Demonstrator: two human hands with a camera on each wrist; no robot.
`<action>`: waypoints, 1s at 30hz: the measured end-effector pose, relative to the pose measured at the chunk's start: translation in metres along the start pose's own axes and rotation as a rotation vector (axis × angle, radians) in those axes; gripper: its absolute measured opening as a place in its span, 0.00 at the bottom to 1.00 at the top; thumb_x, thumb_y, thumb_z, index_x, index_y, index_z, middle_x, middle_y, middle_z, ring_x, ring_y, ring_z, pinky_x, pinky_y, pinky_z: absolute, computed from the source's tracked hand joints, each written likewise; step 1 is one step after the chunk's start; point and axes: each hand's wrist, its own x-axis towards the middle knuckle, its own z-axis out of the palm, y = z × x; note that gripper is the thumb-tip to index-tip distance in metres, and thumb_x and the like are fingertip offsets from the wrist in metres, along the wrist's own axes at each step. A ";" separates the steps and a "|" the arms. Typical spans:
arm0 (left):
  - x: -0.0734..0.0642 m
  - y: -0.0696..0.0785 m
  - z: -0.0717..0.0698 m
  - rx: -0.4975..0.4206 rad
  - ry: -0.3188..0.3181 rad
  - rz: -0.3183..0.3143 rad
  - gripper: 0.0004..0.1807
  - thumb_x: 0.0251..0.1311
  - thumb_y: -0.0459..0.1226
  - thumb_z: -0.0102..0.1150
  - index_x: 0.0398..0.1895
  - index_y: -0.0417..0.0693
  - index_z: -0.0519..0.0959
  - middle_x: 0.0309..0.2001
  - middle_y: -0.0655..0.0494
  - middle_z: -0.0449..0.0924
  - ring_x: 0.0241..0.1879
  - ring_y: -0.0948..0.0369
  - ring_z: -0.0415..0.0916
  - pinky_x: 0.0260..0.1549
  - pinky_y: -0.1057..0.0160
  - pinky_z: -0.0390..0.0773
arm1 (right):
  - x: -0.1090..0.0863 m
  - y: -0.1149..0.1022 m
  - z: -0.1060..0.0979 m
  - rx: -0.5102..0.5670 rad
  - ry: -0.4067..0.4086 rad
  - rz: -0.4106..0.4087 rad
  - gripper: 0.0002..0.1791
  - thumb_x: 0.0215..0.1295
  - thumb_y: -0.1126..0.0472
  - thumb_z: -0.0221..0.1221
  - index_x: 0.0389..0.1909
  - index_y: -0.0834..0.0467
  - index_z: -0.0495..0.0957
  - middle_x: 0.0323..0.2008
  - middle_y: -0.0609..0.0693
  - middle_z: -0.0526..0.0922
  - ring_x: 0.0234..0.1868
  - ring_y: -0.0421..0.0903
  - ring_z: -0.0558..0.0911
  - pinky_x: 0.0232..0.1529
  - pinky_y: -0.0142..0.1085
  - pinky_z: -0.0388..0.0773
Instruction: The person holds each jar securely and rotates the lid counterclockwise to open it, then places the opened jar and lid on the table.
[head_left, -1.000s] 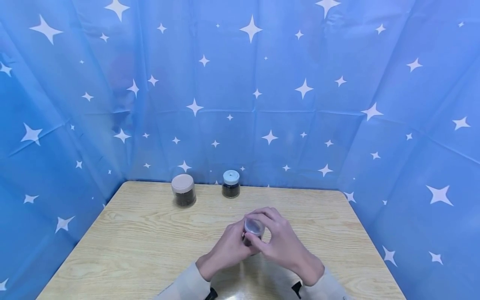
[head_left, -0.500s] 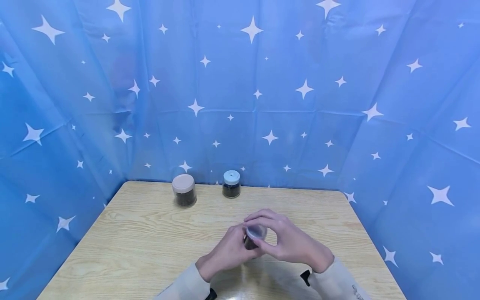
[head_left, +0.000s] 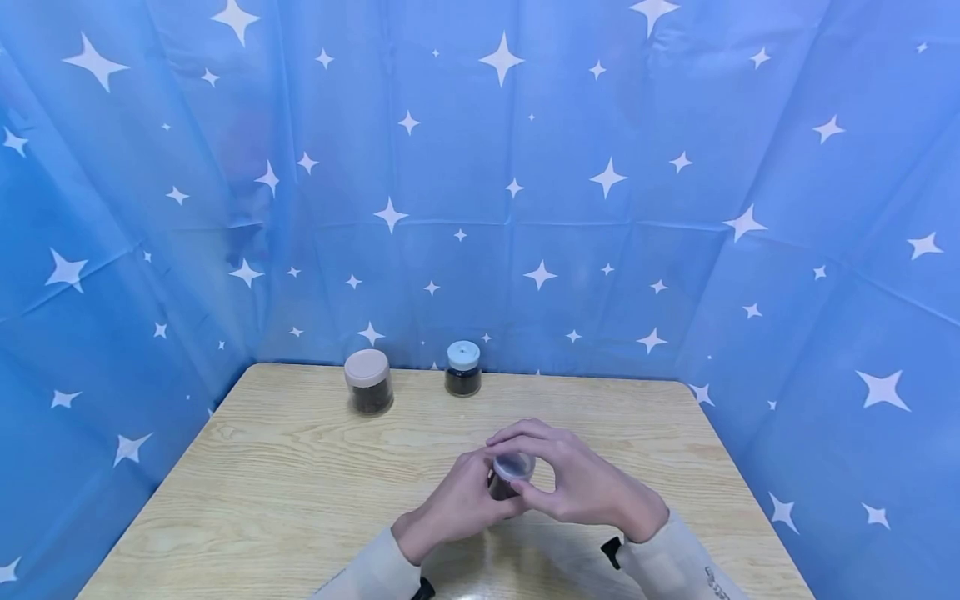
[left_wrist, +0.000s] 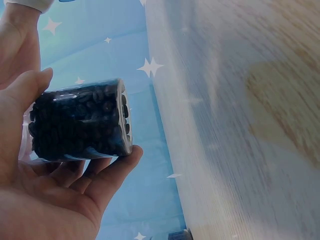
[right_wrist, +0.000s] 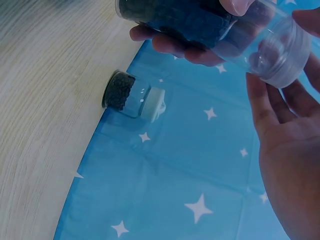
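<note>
My left hand (head_left: 457, 496) holds a clear jar (left_wrist: 80, 122) of dark beans, fingers under its side and thumb across the other. In the left wrist view the jar's base shows apart from the tabletop. My right hand (head_left: 581, 483) grips the jar's clear lid (right_wrist: 287, 55) at its rim, thumb on the near side and fingers on the far side. The lid sits at the mouth of the jar, above the beans. In the head view both hands cover much of the jar body.
On the wooden table (head_left: 300, 483), a jar with a pale pink lid (head_left: 367, 382) stands at the back left. A smaller jar with a light blue lid (head_left: 462, 367) stands at the back middle, dark contents inside. Behind hangs a blue curtain (head_left: 480, 167) with white stars.
Over the first half second my right hand and wrist moved slightly right, and the jar's top shifted a little right and nearer. Since then both hands have stayed almost still.
</note>
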 end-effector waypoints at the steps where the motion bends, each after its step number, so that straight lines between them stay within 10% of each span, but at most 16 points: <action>1: 0.000 0.000 0.000 -0.003 0.000 0.000 0.19 0.71 0.42 0.82 0.58 0.62 0.83 0.42 0.68 0.82 0.38 0.73 0.74 0.38 0.72 0.76 | 0.000 0.000 0.000 0.000 0.001 -0.001 0.29 0.73 0.68 0.74 0.73 0.51 0.86 0.71 0.46 0.89 0.72 0.47 0.88 0.73 0.44 0.87; 19: 0.002 0.003 0.002 0.033 0.048 -0.034 0.26 0.66 0.38 0.83 0.65 0.56 0.84 0.46 0.64 0.87 0.42 0.71 0.78 0.45 0.70 0.81 | -0.001 -0.001 0.006 -0.066 0.035 0.046 0.33 0.73 0.62 0.76 0.77 0.53 0.83 0.76 0.50 0.84 0.76 0.52 0.86 0.76 0.51 0.86; 30: 0.005 0.002 0.003 0.061 0.148 -0.067 0.27 0.68 0.39 0.85 0.66 0.49 0.82 0.56 0.54 0.92 0.55 0.63 0.89 0.55 0.63 0.88 | 0.002 -0.011 0.021 -0.267 0.287 0.159 0.33 0.73 0.55 0.80 0.76 0.55 0.83 0.69 0.54 0.87 0.67 0.53 0.90 0.65 0.52 0.92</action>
